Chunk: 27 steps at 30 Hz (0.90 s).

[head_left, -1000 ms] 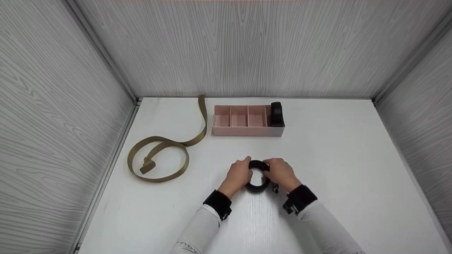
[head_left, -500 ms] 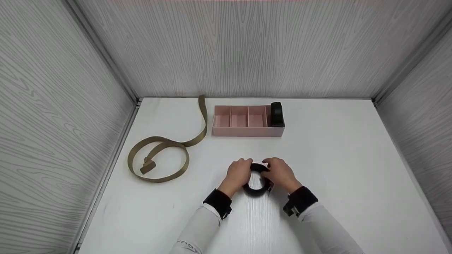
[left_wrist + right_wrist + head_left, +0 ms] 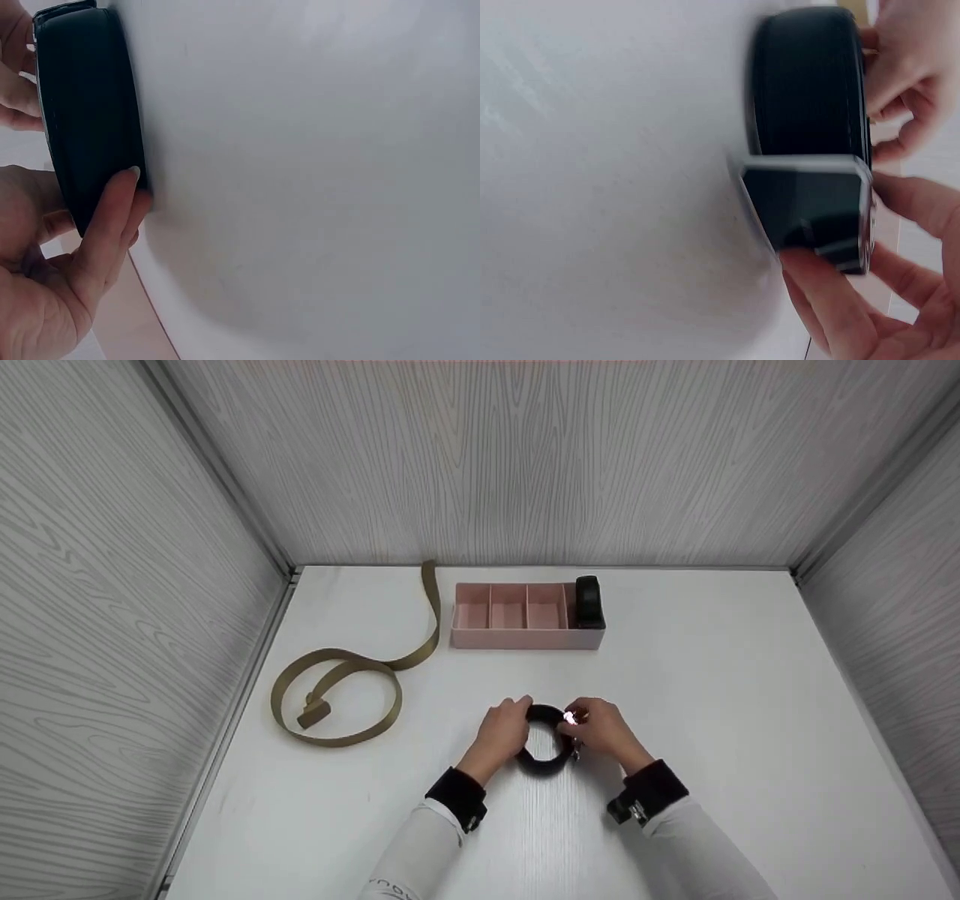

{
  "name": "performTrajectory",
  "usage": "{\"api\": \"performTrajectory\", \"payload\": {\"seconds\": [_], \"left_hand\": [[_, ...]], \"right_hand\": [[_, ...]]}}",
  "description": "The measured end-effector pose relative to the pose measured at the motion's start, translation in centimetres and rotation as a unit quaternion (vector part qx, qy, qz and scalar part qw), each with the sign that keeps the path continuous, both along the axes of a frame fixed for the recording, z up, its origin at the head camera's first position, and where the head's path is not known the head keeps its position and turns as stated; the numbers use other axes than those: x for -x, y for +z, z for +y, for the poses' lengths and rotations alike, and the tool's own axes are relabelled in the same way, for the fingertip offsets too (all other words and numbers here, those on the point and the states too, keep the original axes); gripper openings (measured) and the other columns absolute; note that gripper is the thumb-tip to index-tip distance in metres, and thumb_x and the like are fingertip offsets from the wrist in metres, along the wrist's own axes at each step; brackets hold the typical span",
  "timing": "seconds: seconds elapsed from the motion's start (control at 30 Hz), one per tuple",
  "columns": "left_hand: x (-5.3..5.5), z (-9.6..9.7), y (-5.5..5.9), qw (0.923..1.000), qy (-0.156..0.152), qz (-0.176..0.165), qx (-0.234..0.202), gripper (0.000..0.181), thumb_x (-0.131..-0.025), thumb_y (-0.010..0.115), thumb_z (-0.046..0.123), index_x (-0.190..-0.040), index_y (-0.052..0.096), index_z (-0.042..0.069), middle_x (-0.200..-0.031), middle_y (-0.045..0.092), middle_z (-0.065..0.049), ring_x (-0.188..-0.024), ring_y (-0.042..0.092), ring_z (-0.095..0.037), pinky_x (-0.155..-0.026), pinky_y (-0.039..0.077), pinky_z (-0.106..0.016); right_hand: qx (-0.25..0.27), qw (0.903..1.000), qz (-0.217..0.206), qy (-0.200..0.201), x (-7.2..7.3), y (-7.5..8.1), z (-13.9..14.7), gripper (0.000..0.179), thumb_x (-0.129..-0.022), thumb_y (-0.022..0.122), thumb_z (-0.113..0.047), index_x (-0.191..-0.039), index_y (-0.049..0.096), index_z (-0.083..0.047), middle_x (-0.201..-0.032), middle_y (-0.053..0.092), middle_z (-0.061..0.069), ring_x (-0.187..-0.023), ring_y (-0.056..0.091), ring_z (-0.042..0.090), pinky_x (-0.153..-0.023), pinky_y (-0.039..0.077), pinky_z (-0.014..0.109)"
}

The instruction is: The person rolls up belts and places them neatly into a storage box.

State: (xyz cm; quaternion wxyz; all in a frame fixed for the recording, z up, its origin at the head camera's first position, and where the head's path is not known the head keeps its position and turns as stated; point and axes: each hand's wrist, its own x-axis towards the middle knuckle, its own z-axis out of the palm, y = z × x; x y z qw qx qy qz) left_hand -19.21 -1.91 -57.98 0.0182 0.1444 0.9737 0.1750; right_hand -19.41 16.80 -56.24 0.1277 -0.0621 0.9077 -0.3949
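Note:
A black belt [image 3: 541, 769], rolled into a ring, stands on edge on the white table. My left hand [image 3: 504, 733] grips the left side of the roll; in the left wrist view its fingers [image 3: 112, 214] lie along the belt's outer face. On the right side, my right hand [image 3: 602, 729] holds the belt's metal-framed buckle [image 3: 806, 214] between thumb and fingers. The buckle lies against the outside of the roll in the right wrist view. Part of the belt is hidden behind both hands.
Behind the hands sits a pink divided box [image 3: 525, 640]; its rightmost compartment holds a black rolled item [image 3: 589, 604]. An olive-brown webbing belt [image 3: 334, 742] lies loosely looped at the left. Wood-grain panels [image 3: 480, 465] surround the table.
The belt roll turns slightly and shifts a little toward me. My right hand's fingers have moved onto the buckle, which now glints near the fingertips. The pink box stays put.

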Motion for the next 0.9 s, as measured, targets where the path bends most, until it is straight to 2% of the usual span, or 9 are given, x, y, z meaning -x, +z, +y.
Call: {"api": "performTrajectory", "payload": {"seconds": [0.13, 0.23, 0.37, 0.4, 0.5, 0.6, 0.7, 0.8, 0.9], "left_hand": [[-0.6, -0.5, 0.2, 0.9995, -0.015, 0.029, 0.0, 0.033, -0.085, 0.056, 0.01, -0.118, 0.053, 0.014, -0.087, 0.056, -0.011, -0.063, 0.057, -0.025, -0.053, 0.046, -0.034], [-1.0, -0.8, 0.4, 0.9978, -0.026, 0.061, -0.007, 0.027, -0.089, 0.054, 0.013, -0.116, 0.052, 0.018, -0.084, 0.054, -0.008, -0.058, 0.056, -0.024, -0.049, 0.044, -0.032], [-1.2, -1.2, 0.7, 0.9914, -0.037, 0.122, -0.028, 0.021, -0.093, 0.051, 0.019, -0.113, 0.051, 0.021, -0.08, 0.05, -0.006, -0.052, 0.054, -0.022, -0.044, 0.042, -0.03], [-1.2, -1.4, 0.8, 0.9885, -0.04, 0.142, -0.032, 0.021, -0.093, 0.051, 0.02, -0.113, 0.051, 0.022, -0.079, 0.049, -0.006, -0.051, 0.053, -0.022, -0.043, 0.042, -0.03], [-1.2, -1.6, 1.0, 0.9785, -0.05, 0.196, -0.039, 0.024, -0.091, 0.053, 0.018, -0.115, 0.053, 0.022, -0.079, 0.048, -0.005, -0.051, 0.053, -0.02, -0.045, 0.043, -0.029], [-1.1, -1.7, 1.2, 0.9688, -0.057, 0.238, -0.04, 0.028, -0.088, 0.056, 0.012, -0.114, 0.055, 0.022, -0.081, 0.048, -0.005, -0.054, 0.054, -0.018, -0.047, 0.046, -0.029], [-1.0, -1.8, 1.3, 0.9636, -0.059, 0.257, -0.047, 0.032, -0.085, 0.058, 0.006, -0.113, 0.056, 0.021, -0.083, 0.048, -0.004, -0.055, 0.054, -0.017, -0.048, 0.046, -0.028], [-1.0, -2.0, 1.6, 0.9627, -0.053, 0.257, -0.064, 0.028, -0.086, 0.058, 0.006, -0.11, 0.055, 0.02, -0.084, 0.049, -0.003, -0.052, 0.054, -0.016, -0.046, 0.046, -0.028], [-1.0, -2.1, 1.9, 0.9647, -0.043, 0.247, -0.081, 0.023, -0.089, 0.056, 0.01, -0.11, 0.055, 0.02, -0.085, 0.05, -0.003, -0.05, 0.053, -0.017, -0.045, 0.045, -0.029]], "right_hand": [[0.101, 0.9912, -0.085, 0.002, -0.1, 0.6, 0.8, 0.022, -0.079, 0.07, -0.023, -0.091, 0.062, -0.007, -0.089, 0.06, 0.007, -0.068, 0.061, 0.019, -0.058, 0.052, 0.037], [0.131, 0.9853, -0.107, 0.025, -0.5, 1.9, 1.1, 0.024, -0.081, 0.068, -0.024, -0.09, 0.059, -0.004, -0.09, 0.058, 0.011, -0.071, 0.061, 0.025, -0.06, 0.053, 0.042], [0.149, 0.9806, -0.12, 0.042, -0.7, 3.0, 1.1, 0.04, -0.081, 0.068, -0.024, -0.109, 0.055, 0.0, -0.093, 0.057, 0.016, -0.076, 0.062, 0.031, -0.061, 0.053, 0.043], [0.151, 0.9796, -0.125, 0.044, -0.5, 2.7, 1.1, 0.046, -0.08, 0.069, -0.026, -0.115, 0.053, -0.001, -0.093, 0.057, 0.016, -0.075, 0.063, 0.029, -0.061, 0.053, 0.042], [0.134, 0.9814, -0.124, 0.06, -0.7, 3.5, 0.6, 0.058, -0.08, 0.069, -0.029, -0.127, 0.047, -0.001, -0.094, 0.059, 0.016, -0.074, 0.063, 0.026, -0.061, 0.053, 0.041], [0.106, 0.9855, -0.106, 0.079, -1.1, 4.1, -0.2, 0.058, -0.081, 0.068, -0.03, -0.128, 0.048, -0.002, -0.093, 0.061, 0.013, -0.073, 0.064, 0.022, -0.06, 0.053, 0.04], [0.08, 0.9902, -0.061, 0.097, -1.8, 4.5, -1.1, 0.06, -0.082, 0.067, -0.028, -0.132, 0.044, -0.005, -0.092, 0.063, 0.01, -0.067, 0.064, 0.021, -0.055, 0.053, 0.037], [0.057, 0.9927, 0.006, 0.106, -2.5, 4.8, -2.0, 0.063, -0.083, 0.066, -0.024, -0.137, 0.038, -0.01, -0.09, 0.062, 0.007, -0.057, 0.062, 0.018, -0.048, 0.051, 0.031], [0.025, 0.9915, 0.077, 0.102, -3.1, 5.0, -2.9, 0.058, -0.082, 0.067, -0.022, -0.135, 0.043, -0.016, -0.085, 0.061, 0.003, -0.047, 0.056, 0.011, -0.043, 0.046, 0.025]]}}
